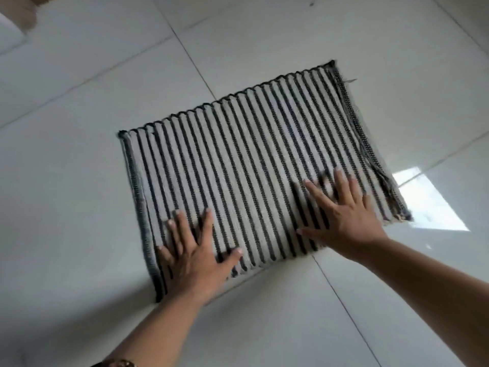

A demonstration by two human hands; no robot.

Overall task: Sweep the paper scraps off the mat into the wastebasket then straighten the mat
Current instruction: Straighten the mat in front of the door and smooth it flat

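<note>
While both palms lie flat on the mat (251,168), you're at the straightening step.
Left hand (195,255) & right hand (344,215): fingers straight, spread, pressing near its front edge, grasping nothing. Right fingertips are blurred, so contact there is prob. but not certain. Mat lies skewed to the joints of the tile floor (79,181), no scraps seen on it. Woven, black/pale-grey stripes, loose threads at right end. Likely light, floppy, slides on glossy tile: steer w/ flat palms or take the near corners.
</note>
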